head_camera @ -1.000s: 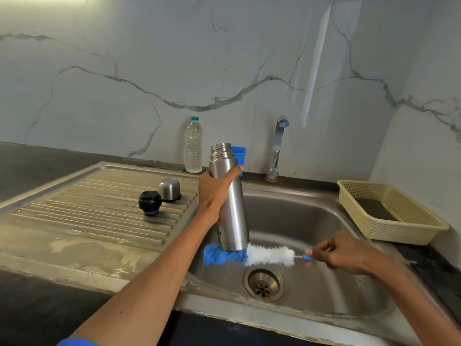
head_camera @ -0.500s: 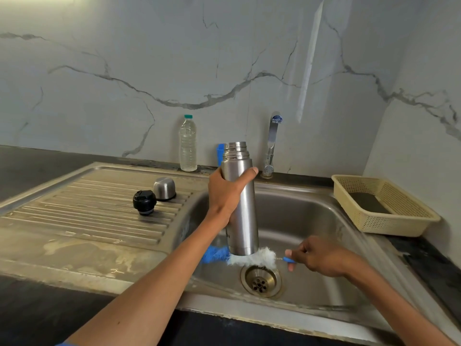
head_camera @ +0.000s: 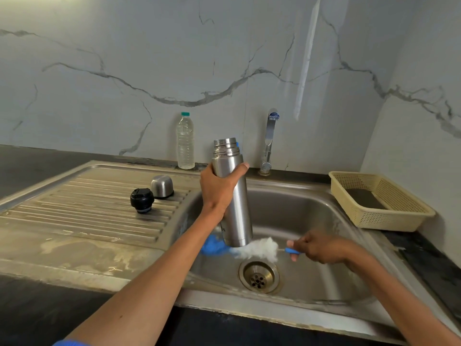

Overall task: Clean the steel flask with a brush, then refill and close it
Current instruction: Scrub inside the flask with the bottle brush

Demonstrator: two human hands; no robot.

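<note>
Flask (head_camera: 234, 196) is held upright over the sink (head_camera: 311, 211) by the left hand (head_camera: 219, 188), its grip wrapped round the upper body, so the base is exposed. Brush (head_camera: 259, 249) is pinched at its blue handle by the right hand (head_camera: 321, 248) (bristles against the flask's bottom), presumably for scrubbing there.

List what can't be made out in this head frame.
- Inside of the flask: mouth seen side-on, so wet or dry is unknown.
- Brush: middle hidden behind the flask base, bristles blurred.
- Brush handle: mostly covered by the right hand.
- Left hand fingers: wrapped behind the flask.
- Print low on the flask: too small.
</note>
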